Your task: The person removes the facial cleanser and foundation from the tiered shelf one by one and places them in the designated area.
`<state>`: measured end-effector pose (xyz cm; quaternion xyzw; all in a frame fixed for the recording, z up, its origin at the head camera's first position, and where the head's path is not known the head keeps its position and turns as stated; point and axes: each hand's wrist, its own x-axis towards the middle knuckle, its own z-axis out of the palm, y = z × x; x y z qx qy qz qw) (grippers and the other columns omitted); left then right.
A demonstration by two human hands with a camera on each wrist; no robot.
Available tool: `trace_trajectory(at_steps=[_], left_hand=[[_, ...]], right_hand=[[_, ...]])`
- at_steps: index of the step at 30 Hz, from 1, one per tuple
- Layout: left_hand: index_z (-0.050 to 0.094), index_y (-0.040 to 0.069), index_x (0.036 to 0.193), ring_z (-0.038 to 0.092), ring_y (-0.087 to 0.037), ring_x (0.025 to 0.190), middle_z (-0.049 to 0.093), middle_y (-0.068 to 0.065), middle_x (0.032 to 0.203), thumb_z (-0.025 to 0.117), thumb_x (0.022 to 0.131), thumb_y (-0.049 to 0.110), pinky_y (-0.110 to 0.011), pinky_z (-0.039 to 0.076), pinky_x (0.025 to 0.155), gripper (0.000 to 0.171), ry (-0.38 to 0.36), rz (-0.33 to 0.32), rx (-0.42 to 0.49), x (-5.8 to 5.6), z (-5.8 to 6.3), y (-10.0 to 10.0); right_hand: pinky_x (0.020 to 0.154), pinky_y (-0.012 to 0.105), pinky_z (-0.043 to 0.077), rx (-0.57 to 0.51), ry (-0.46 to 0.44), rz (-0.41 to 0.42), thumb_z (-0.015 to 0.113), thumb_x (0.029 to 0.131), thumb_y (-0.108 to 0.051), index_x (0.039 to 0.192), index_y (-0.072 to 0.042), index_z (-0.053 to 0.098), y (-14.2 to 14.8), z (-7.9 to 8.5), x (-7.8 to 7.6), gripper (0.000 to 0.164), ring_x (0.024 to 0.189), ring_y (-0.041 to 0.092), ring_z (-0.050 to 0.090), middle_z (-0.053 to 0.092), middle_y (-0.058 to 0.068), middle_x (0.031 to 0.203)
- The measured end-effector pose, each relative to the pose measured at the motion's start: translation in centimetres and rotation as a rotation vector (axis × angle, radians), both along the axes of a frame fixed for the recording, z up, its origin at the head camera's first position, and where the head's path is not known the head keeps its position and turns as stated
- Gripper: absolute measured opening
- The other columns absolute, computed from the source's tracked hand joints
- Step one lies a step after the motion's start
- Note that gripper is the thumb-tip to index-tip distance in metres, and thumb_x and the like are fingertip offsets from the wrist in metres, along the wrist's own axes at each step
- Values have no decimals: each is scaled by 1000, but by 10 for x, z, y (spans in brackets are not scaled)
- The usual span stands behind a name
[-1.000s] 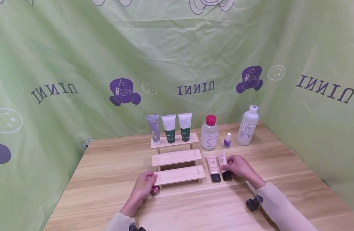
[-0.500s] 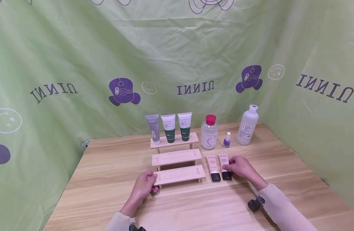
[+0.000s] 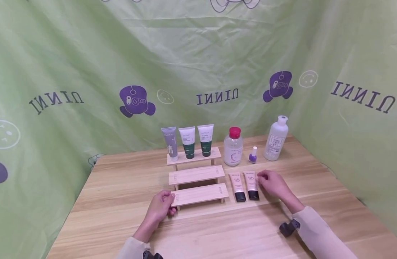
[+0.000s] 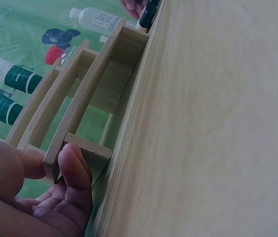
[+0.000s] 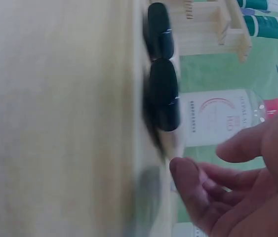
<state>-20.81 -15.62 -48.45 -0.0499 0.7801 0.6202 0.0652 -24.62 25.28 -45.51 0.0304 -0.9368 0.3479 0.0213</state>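
Note:
A three-step wooden display rack (image 3: 199, 194) stands on the table. My left hand (image 3: 160, 207) pinches the left end of its lowest step; the left wrist view shows the thumb above the board (image 4: 82, 106) and a curled finger beneath. Two pink BB cream tubes with black caps lie flat, side by side, to the right of the rack: a left tube (image 3: 237, 185) and a right tube (image 3: 251, 184). Just right of the latter is my right hand (image 3: 275, 185), holding nothing. In the right wrist view its thumb and fingers (image 5: 188, 180) are apart, close to the tube.
On the top step stand a grey-purple tube (image 3: 170, 144) and two white-and-green tubes (image 3: 187, 143). Behind the BB creams are a clear bottle with a red cap (image 3: 233, 149), a purple nail polish bottle (image 3: 252, 155) and a white bottle (image 3: 276, 140). Green cloth (image 3: 185, 64) surrounds the table.
The right BB cream tube has turned from slanted to nearly parallel with the left one. My right hand has let go of it and moved slightly right. The left hand keeps its grip.

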Motion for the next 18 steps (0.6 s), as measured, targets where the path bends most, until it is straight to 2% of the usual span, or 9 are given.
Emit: trace_trajectory(at_steps=[3, 6, 9, 18], left_hand=[[52, -10, 122, 59, -15, 52, 66, -12, 78, 56, 99, 17, -26, 53, 49, 35, 0, 0, 8, 0, 1, -1], [52, -9, 121, 59, -15, 52, 66, -12, 78, 57, 99, 17, -26, 52, 49, 34, -1, 0, 16, 0, 1, 0], [53, -8, 120, 59, -15, 52, 65, -12, 76, 57, 99, 17, -26, 52, 48, 34, -3, 1, 11, 1, 0, -1], [51, -10, 122, 59, -14, 52, 65, -10, 76, 56, 99, 18, -26, 53, 49, 37, 5, -6, 10, 1, 0, -1]], right_hand=[[80, 44, 57, -146, 43, 17, 49, 94, 2, 120, 13, 56, -3, 7, -1, 30, 92, 34, 65, 65, 26, 104], [77, 35, 59, -351, 59, 64, 42, 94, 10, 126, 16, 50, -6, 17, -3, 34, 94, 35, 66, 63, 29, 107], [81, 32, 59, -497, 73, 118, 38, 94, 13, 130, 15, 48, -13, 25, -5, 38, 101, 38, 64, 61, 32, 113], [82, 35, 59, -614, 118, 264, 41, 95, 12, 131, 15, 47, -44, 54, -14, 37, 100, 35, 65, 59, 34, 114]])
